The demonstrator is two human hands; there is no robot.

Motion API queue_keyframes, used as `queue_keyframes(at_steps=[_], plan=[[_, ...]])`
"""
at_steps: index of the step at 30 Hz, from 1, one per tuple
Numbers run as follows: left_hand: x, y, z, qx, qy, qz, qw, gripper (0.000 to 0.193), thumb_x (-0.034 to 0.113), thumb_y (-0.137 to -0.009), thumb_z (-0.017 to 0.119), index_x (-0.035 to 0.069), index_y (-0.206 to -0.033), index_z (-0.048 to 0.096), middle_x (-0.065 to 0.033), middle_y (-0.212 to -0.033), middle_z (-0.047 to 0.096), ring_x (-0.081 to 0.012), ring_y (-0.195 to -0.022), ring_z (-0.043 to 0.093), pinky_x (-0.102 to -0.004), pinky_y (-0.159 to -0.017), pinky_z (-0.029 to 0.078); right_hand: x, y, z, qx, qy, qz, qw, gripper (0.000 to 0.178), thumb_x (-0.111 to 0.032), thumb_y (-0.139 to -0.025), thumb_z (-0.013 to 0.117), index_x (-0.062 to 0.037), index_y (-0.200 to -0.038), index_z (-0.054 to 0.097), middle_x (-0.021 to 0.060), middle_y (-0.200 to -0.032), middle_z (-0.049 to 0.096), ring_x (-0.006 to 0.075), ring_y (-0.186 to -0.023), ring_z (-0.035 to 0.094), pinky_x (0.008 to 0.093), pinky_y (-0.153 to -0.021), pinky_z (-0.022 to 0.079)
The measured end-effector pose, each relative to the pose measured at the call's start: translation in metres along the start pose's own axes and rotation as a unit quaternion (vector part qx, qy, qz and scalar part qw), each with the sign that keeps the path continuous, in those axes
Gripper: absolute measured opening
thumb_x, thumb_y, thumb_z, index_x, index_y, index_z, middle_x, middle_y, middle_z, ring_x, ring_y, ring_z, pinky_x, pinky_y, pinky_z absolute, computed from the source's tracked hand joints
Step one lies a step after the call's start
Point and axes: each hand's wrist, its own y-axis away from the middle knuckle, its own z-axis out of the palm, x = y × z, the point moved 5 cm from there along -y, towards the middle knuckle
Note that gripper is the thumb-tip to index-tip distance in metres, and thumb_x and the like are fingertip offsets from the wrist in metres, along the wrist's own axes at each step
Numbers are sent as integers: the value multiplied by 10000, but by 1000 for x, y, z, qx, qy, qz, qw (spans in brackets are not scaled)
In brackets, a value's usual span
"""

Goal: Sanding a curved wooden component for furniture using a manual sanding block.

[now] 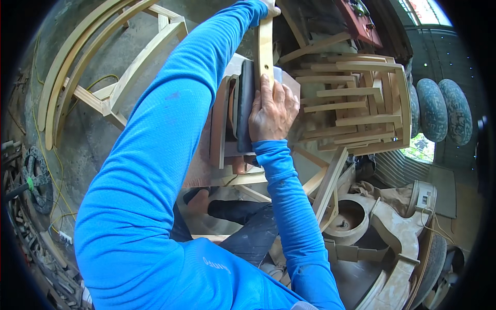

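The pale wooden strip (264, 49) runs away beside the dark band (246, 106), right hand (274, 111) fingers clamped on its near end, left hand (270, 7) fingers too cropped to tell, so even, level pressure seems wise.

The strip (265, 44) at the top centre of the frame is pale wood, smooth and matt, and the dark belt (245, 111) beside it looks dull. The sleeve (150, 150) is blue knitted cloth with a fine matt texture, while the curved frame (142, 64) at upper left is bare wood. At right, the tubes (432, 110) look like dusty rubber; the floor (93, 160) at left resembles rough, stained concrete.
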Motion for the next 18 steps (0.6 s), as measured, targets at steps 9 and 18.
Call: queue_keyframes(at_steps=[9, 18], plan=[[-21, 17, 59, 97, -169, 19, 981, 768, 453, -888, 576, 215, -1589, 371, -196, -1586, 392, -370, -1516, 294, -556, -1233, 159, 11, 78, -41, -12, -24, -29, 999, 508, -227, -931, 647, -174, -1433, 595, 117, -1268, 585, 315, -1192, 517, 497, -1064, 319], [18, 238, 102, 30, -244, 8, 969, 820, 459, -932, 506, 176, -1650, 230, -184, -1722, 103, -365, -1598, -44, -615, -1247, -54, 15, 255, -145, -102, -130, -5, 986, 583, -120, -862, 723, -142, -1430, 589, 154, -1226, 594, 349, -1084, 559, 447, -928, 447]])
